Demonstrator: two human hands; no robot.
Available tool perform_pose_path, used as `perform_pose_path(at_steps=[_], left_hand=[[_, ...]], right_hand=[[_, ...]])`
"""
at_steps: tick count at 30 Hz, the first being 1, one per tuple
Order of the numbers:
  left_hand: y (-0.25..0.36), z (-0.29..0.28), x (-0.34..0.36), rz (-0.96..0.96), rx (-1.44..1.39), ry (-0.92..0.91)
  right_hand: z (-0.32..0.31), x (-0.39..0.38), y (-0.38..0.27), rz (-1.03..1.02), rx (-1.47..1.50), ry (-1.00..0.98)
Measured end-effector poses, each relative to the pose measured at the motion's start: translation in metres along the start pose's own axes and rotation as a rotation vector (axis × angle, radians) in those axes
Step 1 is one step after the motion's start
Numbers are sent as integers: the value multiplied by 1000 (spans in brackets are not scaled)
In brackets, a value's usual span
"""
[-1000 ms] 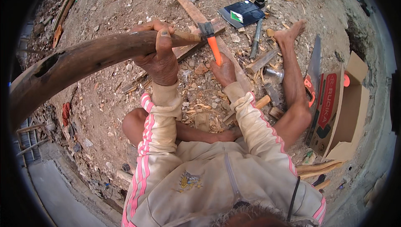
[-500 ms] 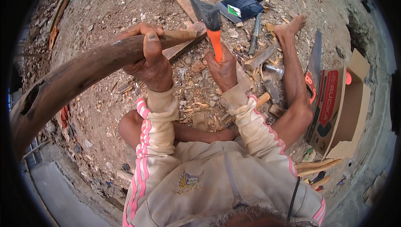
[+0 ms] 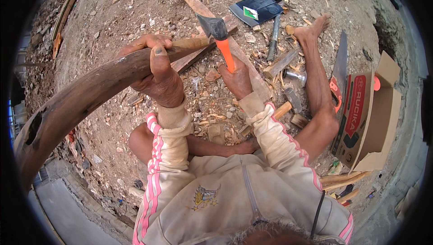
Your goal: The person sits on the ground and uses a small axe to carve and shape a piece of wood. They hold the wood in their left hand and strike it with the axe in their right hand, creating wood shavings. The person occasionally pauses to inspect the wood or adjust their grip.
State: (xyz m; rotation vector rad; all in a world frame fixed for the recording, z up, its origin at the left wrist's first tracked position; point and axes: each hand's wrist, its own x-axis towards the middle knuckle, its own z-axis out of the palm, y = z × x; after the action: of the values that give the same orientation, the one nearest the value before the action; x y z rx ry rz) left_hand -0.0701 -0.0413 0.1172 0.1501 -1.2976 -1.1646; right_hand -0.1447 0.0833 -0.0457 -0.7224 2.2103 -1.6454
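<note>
My left hand (image 3: 160, 71) is wrapped round a thick, curved, dark-barked branch (image 3: 85, 87) close to its far end. That end is pared down to pale bare wood (image 3: 191, 44) and rests by a wooden plank (image 3: 197, 55) on the ground. In my right hand (image 3: 237, 76) is the orange handle of a hatchet (image 3: 217, 28), gripped with the fingers closed. Its dark head stands just beyond the branch's pared tip, with the blade toward the left. The near end of the branch runs out at the left rim.
A handsaw (image 3: 339, 69) and an opened cardboard box (image 3: 376, 114) lie to the right of my bare leg. Chisel-like tool (image 3: 274, 37), hammer (image 3: 282, 111), glass jar (image 3: 295, 76) and dark folder (image 3: 256, 9) are scattered ahead, among wood chips and stones.
The hatchet has come left and down, its head now close to the branch's tip. My left hand and the branch have shifted slightly lower.
</note>
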Motion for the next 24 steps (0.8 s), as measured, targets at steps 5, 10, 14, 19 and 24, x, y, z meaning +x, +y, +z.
perform_pose_path(at_steps=[5,10,14,19,24], left_hand=[[-1,-12,-3,35,31,-19],[-1,-9,-2,23,31,-34],[-2,6,2,51,1,-11],[1,-11,1,6,-20,-27],[-1,-5,0,57,0,-58]], right_hand=[[-10,-10,9,107,99,-32],[-3,-4,-22,-36,257,98],[-3,7,22,120,-118,-73],[-13,4,-14,71,186,36],[9,2,10,94,81,6]])
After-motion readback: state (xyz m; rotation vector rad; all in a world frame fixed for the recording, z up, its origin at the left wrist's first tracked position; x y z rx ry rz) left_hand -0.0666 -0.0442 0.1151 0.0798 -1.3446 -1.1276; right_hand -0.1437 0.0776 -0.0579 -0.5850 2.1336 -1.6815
